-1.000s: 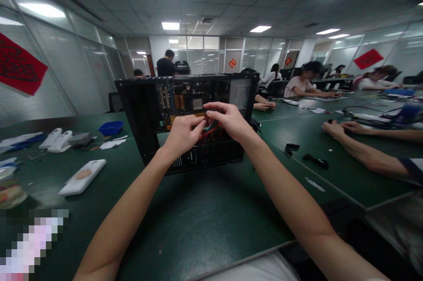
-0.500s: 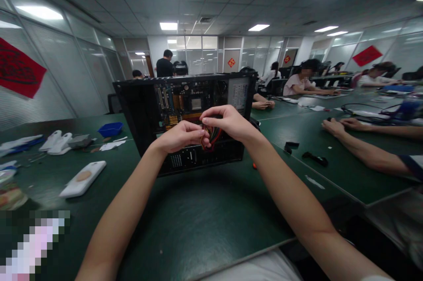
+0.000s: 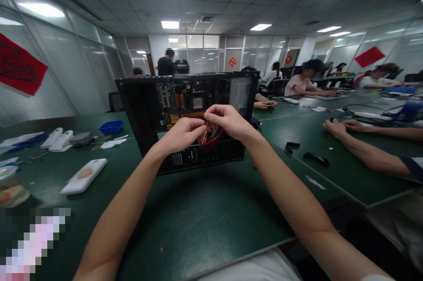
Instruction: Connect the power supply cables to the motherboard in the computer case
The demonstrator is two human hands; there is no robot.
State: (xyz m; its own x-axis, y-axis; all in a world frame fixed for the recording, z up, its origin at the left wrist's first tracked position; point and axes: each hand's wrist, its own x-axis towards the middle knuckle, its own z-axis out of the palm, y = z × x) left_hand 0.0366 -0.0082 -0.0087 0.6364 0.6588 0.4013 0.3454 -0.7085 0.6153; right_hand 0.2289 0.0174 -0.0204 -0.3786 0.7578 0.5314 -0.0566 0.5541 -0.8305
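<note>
An open black computer case (image 3: 140, 118) stands on the green table, its inside facing me. A motherboard (image 3: 181, 101) shows in its upper part, with a silver-grey power supply (image 3: 240, 94) at the upper right. In front of the case, a bundle of red, yellow and black power cables (image 3: 211, 140) hangs between my hands. My left hand (image 3: 183, 134) is closed, thumb and fingers pinching the cables from the left. My right hand (image 3: 229, 121) is closed on the same bundle from the right and above. Its fingertips meet near the left ones, and the exact grip is partly hidden.
On the left of the green table (image 3: 185, 215) lie a white power bank-like block (image 3: 85, 177), a blue tray (image 3: 111, 127) and a plastic tub (image 3: 12, 188). To the right are black plastic parts (image 3: 316, 159) and another person's hands (image 3: 340, 127). Several people sit farther back.
My left fingers have shifted slightly up on the cables, and more of the bundle now shows below them. My right hand stays nearly in place. The view has moved a little.
</note>
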